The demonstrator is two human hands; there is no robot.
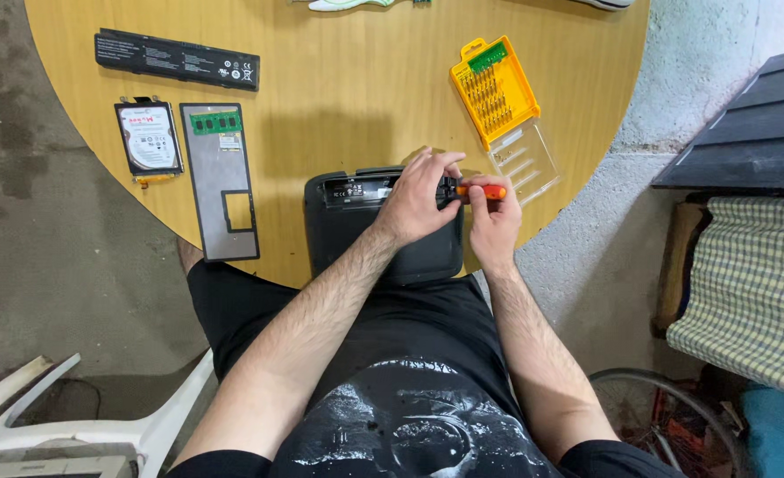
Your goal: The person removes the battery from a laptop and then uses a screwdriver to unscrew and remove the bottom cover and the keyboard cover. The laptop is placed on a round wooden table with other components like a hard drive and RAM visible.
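A black laptop (347, 226) lies upside down at the near edge of a round wooden table (339, 97). My left hand (418, 199) rests on its far right corner with fingers curled over the edge. Just to the right, my right hand (491, 221) grips a small orange-handled screwdriver (483, 190), its tip pointing left toward the laptop's corner under my left fingers. The tip itself is hidden.
An open yellow bit case (494, 91) with clear lid (525, 164) lies right of my hands. On the left are a grey cover panel (217, 186), a green memory stick (216, 121), a hard drive (148, 139) and a long black battery (177, 59). White plastic chair (73, 425) at lower left.
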